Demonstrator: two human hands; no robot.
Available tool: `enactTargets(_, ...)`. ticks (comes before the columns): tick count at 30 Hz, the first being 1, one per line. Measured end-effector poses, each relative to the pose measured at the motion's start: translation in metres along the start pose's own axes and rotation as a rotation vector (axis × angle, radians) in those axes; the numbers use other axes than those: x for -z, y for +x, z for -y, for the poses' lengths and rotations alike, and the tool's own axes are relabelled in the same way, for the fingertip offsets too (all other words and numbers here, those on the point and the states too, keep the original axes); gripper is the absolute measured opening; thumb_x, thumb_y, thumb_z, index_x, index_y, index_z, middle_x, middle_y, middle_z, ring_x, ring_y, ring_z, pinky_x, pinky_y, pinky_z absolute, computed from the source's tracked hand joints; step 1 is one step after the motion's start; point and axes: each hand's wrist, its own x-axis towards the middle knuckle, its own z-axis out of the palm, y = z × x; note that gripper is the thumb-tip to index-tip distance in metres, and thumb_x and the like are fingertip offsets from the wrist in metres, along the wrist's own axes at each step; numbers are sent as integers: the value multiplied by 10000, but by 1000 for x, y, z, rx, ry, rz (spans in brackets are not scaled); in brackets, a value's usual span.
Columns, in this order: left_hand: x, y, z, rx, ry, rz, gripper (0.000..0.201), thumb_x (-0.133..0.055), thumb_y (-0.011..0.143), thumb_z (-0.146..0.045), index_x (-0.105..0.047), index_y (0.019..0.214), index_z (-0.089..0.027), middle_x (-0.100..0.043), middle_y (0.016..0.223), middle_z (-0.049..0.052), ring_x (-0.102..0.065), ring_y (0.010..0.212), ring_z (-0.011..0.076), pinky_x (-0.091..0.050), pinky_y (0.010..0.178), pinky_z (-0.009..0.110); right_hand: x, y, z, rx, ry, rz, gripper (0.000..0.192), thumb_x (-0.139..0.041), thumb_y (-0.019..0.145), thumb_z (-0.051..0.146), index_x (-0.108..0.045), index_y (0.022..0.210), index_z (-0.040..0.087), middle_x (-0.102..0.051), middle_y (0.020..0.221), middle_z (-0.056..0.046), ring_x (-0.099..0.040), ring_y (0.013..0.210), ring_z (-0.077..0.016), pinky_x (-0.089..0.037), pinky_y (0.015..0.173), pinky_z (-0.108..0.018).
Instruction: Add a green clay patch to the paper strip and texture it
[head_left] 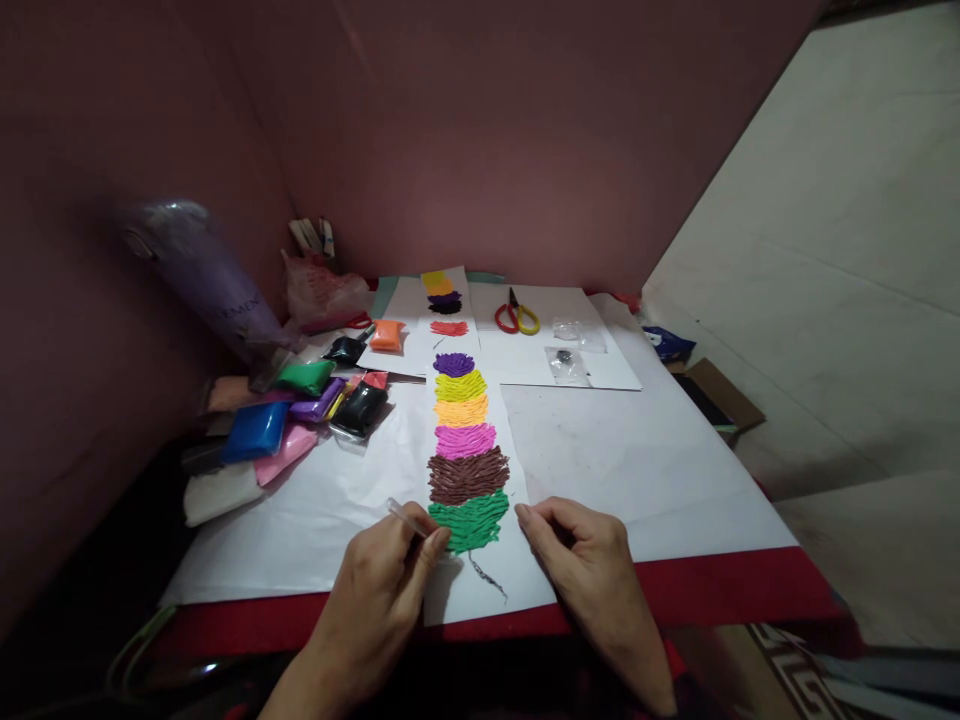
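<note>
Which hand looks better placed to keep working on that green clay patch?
Probably the left hand: it holds the clear stick right at the green patch. The right hand rests empty on the paper strip.

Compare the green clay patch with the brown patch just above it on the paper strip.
The green patch sits lowest on the strip, at the tool tip in the left hand; the brown patch lies one band farther from the hands. The brown patch looks slightly wider, while the green narrows toward its bottom. Both share a ridged, combed texture.
</note>
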Motion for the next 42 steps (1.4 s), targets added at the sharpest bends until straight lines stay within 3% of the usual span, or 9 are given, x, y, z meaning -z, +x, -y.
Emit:
enactTargets(13, 14, 1, 6, 104, 14, 70, 255, -426, 954, -305, -536, 747, -207, -579, 627, -32, -547, 558, 121, -430, 554, 243, 1, -1, 1, -8, 7, 13, 410, -520, 902, 451, -619, 609, 183, -544, 568, 3, -460, 545, -140, -377, 525, -257)
enactTargets(22, 19, 1, 5, 121, -24, 5, 235, -478, 928, -303, -567, 736, -202, -598, 625, -36, -557, 547, 109, -433, 541, 221, 1, 0, 0, -2, 2, 10, 422, -521, 903, 458, -605, 597, 180, -534, 563, 5, -452, 542, -132, -374, 520, -248)
enactTargets(27, 15, 0, -1, 107, -134, -81, 209, -506, 917, -272, -603, 745, -201, -607, 644, -37, -581, 557, 97, -453, 529, 195, 1, 0, 1, 8, -5, 6, 419, -517, 905, 445, -612, 596, 178, -543, 562, 1, -459, 536, -134, -383, 511, -250)
enactTargets(33, 4, 1, -6, 72, -150, -28, 217, -492, 914, -243, -606, 738, -190, -614, 628, -24, -582, 543, 100, -450, 520, 203, 1, 1, 2, 17, -11, -4, 417, -513, 907, 435, -613, 593, 180, -548, 553, 0, -469, 522, -133, -397, 500, -247)
enactTargets(42, 2, 1, -8, 21, -126, -41, 193, -502, 902, -213, -605, 740, -192, -617, 623, -32, -584, 537, 89, -447, 521, 188, 0, 0, 1, 22, -8, -10, 417, -515, 904, 440, -609, 591, 180, -535, 551, 4, -455, 516, -128, -389, 491, -243)
